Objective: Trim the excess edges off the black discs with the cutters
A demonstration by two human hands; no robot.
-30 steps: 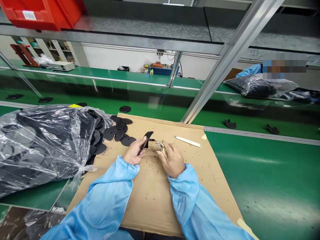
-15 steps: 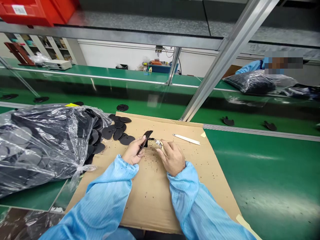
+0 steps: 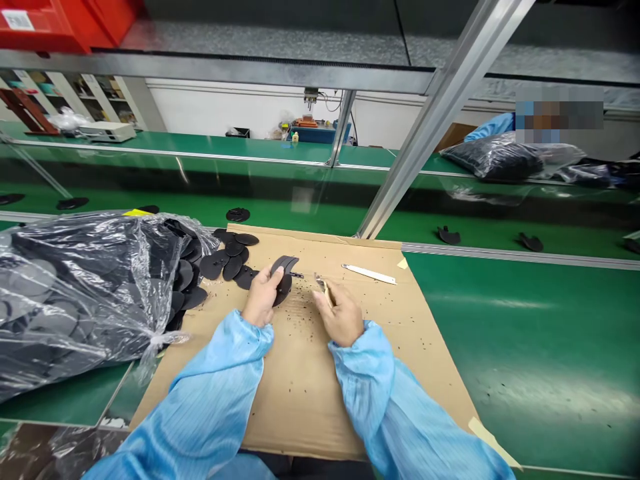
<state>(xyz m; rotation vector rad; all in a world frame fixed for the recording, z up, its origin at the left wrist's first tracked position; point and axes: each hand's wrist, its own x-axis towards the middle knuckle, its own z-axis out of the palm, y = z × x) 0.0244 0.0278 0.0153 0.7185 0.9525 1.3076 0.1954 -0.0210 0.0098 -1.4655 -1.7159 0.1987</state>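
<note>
My left hand is closed on a black plastic part with a curved plate and a rounded disc, held above the cardboard sheet. A thin dark stub sticks out from the part toward the right. In my right hand is a small pair of cutting pliers, metal at the head with pale handles. A small gap separates the head of the pliers from the stub; whether its jaws are apart is too blurred to tell. Small black bits lie scattered on the cardboard under both hands.
Loose black discs lie left of my hands, beside a large clear plastic bag full of them. A white-handled blade rests behind my right hand. A metal post rises behind the cardboard. Black parts sit on the green belt.
The black part has turned in my left hand, so more of its disc shows. The pliers have come away from the stub. The whole view has shifted slightly.
</note>
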